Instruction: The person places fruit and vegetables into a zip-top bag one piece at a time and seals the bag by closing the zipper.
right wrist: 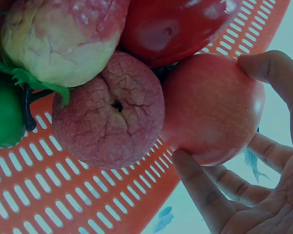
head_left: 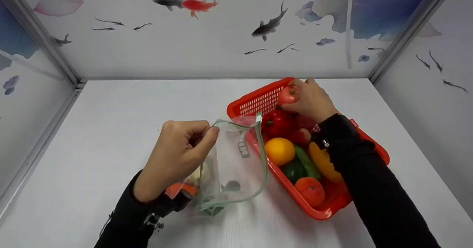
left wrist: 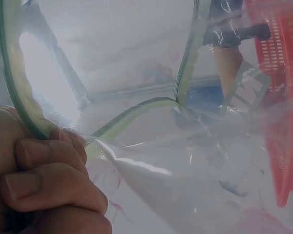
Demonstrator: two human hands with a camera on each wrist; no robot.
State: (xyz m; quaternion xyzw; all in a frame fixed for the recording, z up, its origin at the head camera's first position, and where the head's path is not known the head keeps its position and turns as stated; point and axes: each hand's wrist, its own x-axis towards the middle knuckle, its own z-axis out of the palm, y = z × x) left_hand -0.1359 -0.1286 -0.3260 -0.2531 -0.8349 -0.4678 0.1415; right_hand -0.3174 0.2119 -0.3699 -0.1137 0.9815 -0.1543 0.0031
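Observation:
My left hand [head_left: 177, 155] pinches the green-edged rim of a clear zip bag [head_left: 240, 166] between thumb and fingers. The bag's mouth hangs open beside the basket, and in the left wrist view its green rim [left wrist: 136, 109] runs from the fingers. Over the far end of a red plastic basket [head_left: 255, 96], my right hand [head_left: 314, 98] grips a round pinkish-red fruit [head_left: 288, 95]. In the right wrist view, the fingers hold this fruit [right wrist: 215, 109] from the side, close against a wrinkled reddish fruit [right wrist: 112, 112].
The basket holds a red bell pepper [head_left: 278, 124], an orange-yellow fruit [head_left: 280, 151], a dark green item [head_left: 294, 171], a long yellow item [head_left: 323, 163] and an orange-red fruit [head_left: 310, 192]. An orange item [head_left: 181, 189] shows under the left wrist, partly hidden. Patterned walls enclose the white table [head_left: 122, 104].

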